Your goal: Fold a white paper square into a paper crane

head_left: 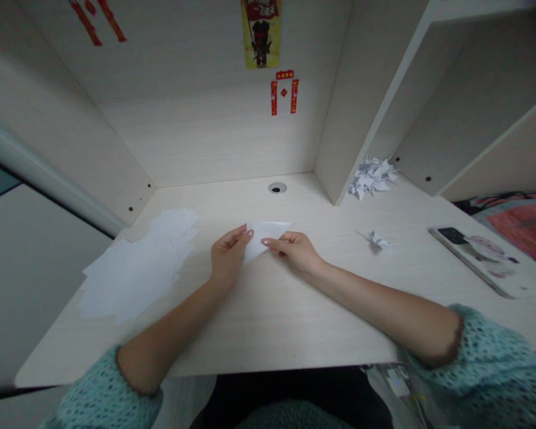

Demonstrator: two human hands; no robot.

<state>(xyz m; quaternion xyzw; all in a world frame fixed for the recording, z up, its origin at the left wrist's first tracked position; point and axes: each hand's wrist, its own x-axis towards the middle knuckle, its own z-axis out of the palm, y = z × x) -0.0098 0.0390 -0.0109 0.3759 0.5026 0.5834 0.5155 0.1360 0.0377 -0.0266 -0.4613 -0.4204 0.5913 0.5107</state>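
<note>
Between my two hands is a white sheet of paper (pixel 264 231), folded into a triangle with its long edge at the far side. My left hand (pixel 229 255) pinches the paper's left corner, thumb on top. On the right edge, my right hand (pixel 295 249) grips the same paper between thumb and fingers. The fingers beneath the paper are partly hidden. Left of my hands lies a spread pile of white paper sheets (pixel 138 262). A single folded paper crane (pixel 377 241) rests on the desk to the right.
A heap of folded white paper pieces (pixel 370 177) sits behind the divider's foot. At the right, a tablet-like device or phone (pixel 486 259) lies near a red cloth (pixel 524 223). The desk (pixel 259 333) has a cable hole (pixel 277 187) at the back.
</note>
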